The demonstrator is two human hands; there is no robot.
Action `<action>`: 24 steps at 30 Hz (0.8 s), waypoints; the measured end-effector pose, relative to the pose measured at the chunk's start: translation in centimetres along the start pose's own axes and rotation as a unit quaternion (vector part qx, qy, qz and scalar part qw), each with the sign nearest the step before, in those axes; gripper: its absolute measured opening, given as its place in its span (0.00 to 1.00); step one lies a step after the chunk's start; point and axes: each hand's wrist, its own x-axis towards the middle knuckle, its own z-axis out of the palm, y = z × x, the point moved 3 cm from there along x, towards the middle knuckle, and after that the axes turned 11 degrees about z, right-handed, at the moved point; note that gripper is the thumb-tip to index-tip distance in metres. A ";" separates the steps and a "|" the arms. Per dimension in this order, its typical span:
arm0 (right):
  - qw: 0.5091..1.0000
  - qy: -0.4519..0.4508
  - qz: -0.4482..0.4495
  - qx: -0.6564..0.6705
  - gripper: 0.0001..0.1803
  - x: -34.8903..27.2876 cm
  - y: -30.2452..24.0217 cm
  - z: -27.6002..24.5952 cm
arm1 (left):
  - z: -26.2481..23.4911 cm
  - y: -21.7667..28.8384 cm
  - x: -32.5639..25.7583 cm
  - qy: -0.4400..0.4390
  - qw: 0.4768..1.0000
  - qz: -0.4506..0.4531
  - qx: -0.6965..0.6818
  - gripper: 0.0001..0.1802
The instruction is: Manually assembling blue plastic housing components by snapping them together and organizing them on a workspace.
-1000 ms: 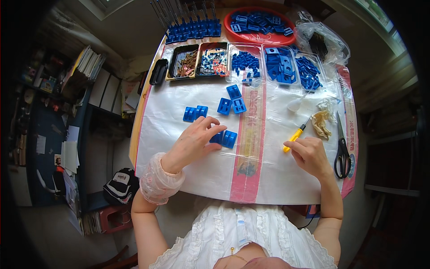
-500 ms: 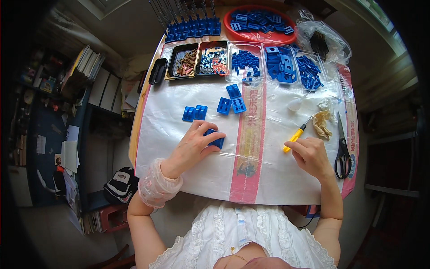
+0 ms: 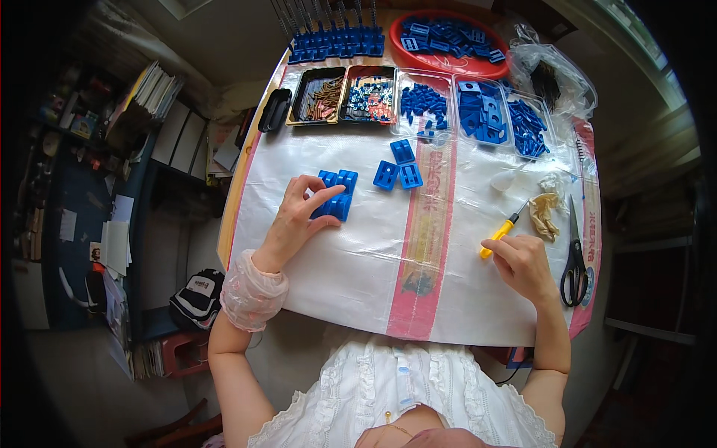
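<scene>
Left hand point(image 3: 290, 224): thumb, fingers spread at blue blocks point(image 3: 340, 204), grip can't be told | blocks: clustered on white sheet point(image 3: 340, 280), left of three more blocks point(image 3: 385, 176) | right hand point(image 3: 523, 265): fingers closed round yellow tool point(image 3: 502, 230), tip away

trays point(image 3: 308, 88) behind blocks point(image 3: 346, 179) | basin point(image 3: 463, 70) behind trays | scissors point(image 3: 574, 254) right of screwdriver point(image 3: 504, 228)

Two hands point(image 3: 290, 218) point(image 3: 526, 266), one yellow tool point(image 3: 498, 236), one pair of scissors point(image 3: 574, 252), one basin point(image 3: 464, 71), five filled trays point(image 3: 314, 122) and three outlying blocks point(image 3: 385, 175) show.
</scene>
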 end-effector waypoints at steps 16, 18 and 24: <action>1.000 -0.005 0.004 -0.002 0.13 0.0 -0.1 0.1 | -1.2 -1.7 -0.8 -0.029 0.996 -0.079 -0.042 0.44; 1.000 -0.006 0.008 -0.005 0.13 0.0 0.0 0.0 | -1.1 -1.8 -0.5 -0.034 0.996 -0.078 -0.041 0.44; 1.000 -0.008 0.009 -0.005 0.13 0.0 -0.1 -0.1 | -1.2 -0.8 0.4 -0.065 0.994 -0.081 -0.020 0.45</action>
